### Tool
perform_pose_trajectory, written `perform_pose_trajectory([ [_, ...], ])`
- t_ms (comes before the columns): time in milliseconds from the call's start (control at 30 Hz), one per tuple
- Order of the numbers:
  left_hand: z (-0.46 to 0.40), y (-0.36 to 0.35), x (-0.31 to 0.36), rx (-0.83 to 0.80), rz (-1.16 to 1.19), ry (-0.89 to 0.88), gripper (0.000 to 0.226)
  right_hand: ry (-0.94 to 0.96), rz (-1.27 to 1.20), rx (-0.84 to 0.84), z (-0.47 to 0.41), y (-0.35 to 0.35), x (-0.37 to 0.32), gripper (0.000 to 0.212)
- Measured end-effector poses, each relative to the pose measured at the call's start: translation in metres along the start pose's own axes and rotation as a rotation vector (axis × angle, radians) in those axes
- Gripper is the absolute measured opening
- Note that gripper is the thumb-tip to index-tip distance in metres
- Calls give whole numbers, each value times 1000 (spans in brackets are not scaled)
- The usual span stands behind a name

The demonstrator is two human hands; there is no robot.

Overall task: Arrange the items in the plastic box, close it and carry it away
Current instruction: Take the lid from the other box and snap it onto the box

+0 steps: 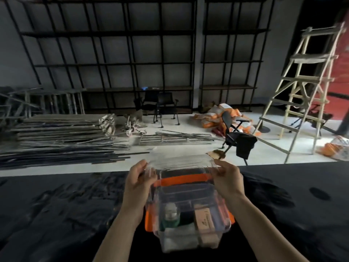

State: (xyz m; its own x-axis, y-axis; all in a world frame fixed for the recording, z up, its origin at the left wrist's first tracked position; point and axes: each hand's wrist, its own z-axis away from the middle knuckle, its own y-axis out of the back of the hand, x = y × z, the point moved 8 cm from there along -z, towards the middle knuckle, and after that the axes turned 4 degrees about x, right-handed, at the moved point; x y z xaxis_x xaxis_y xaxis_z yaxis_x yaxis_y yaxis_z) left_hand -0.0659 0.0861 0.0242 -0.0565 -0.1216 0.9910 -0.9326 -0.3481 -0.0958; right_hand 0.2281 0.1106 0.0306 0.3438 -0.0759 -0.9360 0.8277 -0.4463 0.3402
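A clear plastic box [217, 229] with orange latches stands on the black-covered table right in front of me. Inside it I see a green bottle with a pale cap [171, 214], a brown carton [204, 218], something dark between them and a white item low at the front. A clear lid [181, 163] is held tilted over the far part of the box. My left hand [138, 183] grips the lid's left edge and my right hand [227, 179] grips its right edge. The lid's near edge is hard to make out through the plastic.
The black wrinkled table cover [66, 208] spreads left and right of the box. Beyond the table's far edge lie metal rods and boards [62, 140] on the floor, a black office chair [238, 137], a wooden ladder [302, 91] at right and black shelving [113, 53] on the wall.
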Motion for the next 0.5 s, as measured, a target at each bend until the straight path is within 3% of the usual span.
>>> perform_pose_trajectory([
  [100, 16, -29, -20, -122, -89, -17, 60, -21, 70, 36, 0, 18, 19, 15],
  [267, 31, -37, -53, -143, -215, -4, 55, -35, 200, 34, 16, 22, 44, 30],
  [400, 36, -30, -64, -129, -526, -112, 48, -74, 247, 13, 31, 10, 63, 29],
  [500, 37, -25, -74, -159, -700, -110, 56, -72, 257, -26, 39, 3, 64, 27],
])
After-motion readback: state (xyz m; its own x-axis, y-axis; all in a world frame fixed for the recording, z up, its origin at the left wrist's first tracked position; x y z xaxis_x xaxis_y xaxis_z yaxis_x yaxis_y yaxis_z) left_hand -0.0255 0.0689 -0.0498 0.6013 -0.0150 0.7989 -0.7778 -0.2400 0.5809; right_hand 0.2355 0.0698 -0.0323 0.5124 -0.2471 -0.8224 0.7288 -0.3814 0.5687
